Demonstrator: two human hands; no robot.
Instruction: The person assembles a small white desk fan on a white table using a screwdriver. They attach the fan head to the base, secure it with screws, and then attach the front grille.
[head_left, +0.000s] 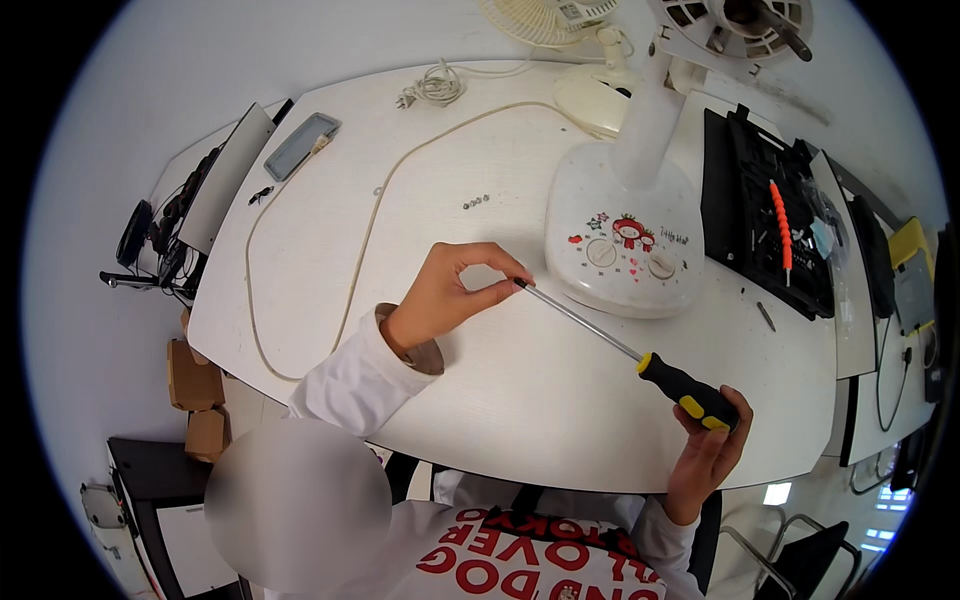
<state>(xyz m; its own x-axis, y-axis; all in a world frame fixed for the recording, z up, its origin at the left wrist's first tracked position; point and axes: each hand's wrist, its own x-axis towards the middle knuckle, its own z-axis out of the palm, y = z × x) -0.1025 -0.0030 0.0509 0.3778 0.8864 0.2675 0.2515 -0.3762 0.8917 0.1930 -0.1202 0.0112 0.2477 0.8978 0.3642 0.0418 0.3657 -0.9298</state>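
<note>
My right hand (712,452) is closed around the black and yellow handle of a screwdriver (590,328), near the front right of the table. The shaft slants up to the left. My left hand (450,292) pinches its dark tip between thumb and forefinger; whether a small part sits there too, I cannot tell. Just beyond the shaft stands the white base of a fan (620,240), with two knobs and red cartoon prints. Its exposed motor end (735,25) is at the top of the view. Several small screws (476,202) lie in a row left of the base.
A second, cream fan (590,95) stands at the back, its cord (400,165) looping across the white table (480,400). A grey tray (302,145) lies far left. At right are a black tool case (760,200), an orange twisted-handled tool (781,225) and a small bit (766,316).
</note>
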